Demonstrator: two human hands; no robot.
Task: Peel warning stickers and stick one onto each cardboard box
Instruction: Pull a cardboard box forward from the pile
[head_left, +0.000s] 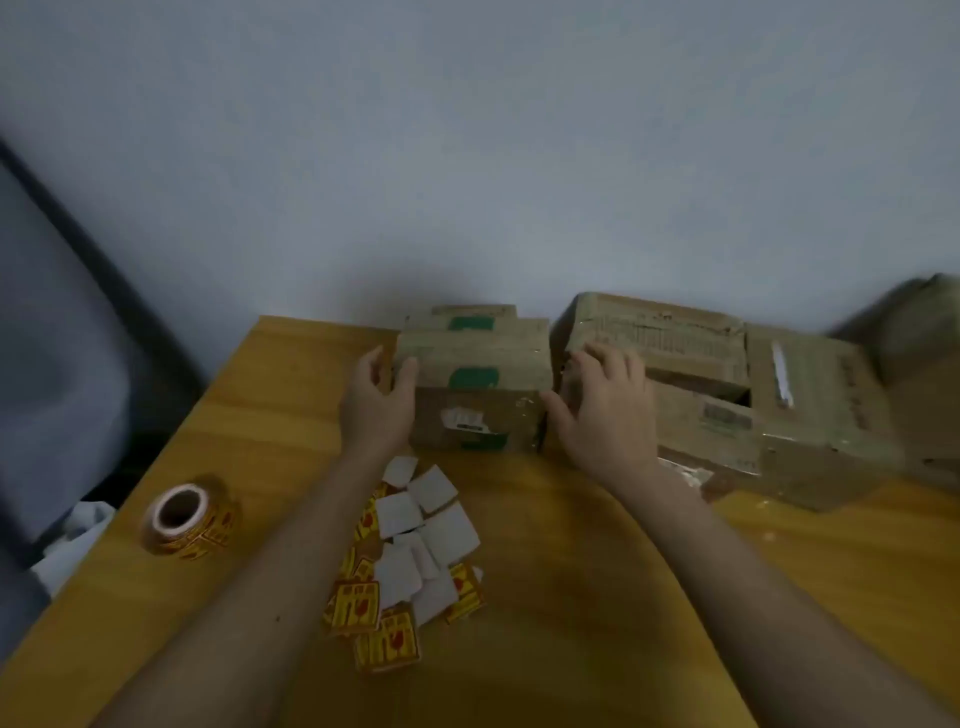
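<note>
A small cardboard box (478, 410) with green tape patches stands at the table's far edge, a second like it right behind. My left hand (376, 402) holds its left side, thumb on the front corner and fingers round the side. My right hand (605, 410) rests against its right side with fingers spread, thumb at the box's front corner. A pile of cut yellow-and-red warning stickers (410, 561), many lying white side up, sits between my forearms. A sticker roll (189, 517) lies at the left.
Larger worn cardboard boxes (727, 395) crowd the right back of the wooden table (571, 597). A grey wall rises directly behind. At far left stand a dark frame and crumpled white material (72, 540) beside the table edge.
</note>
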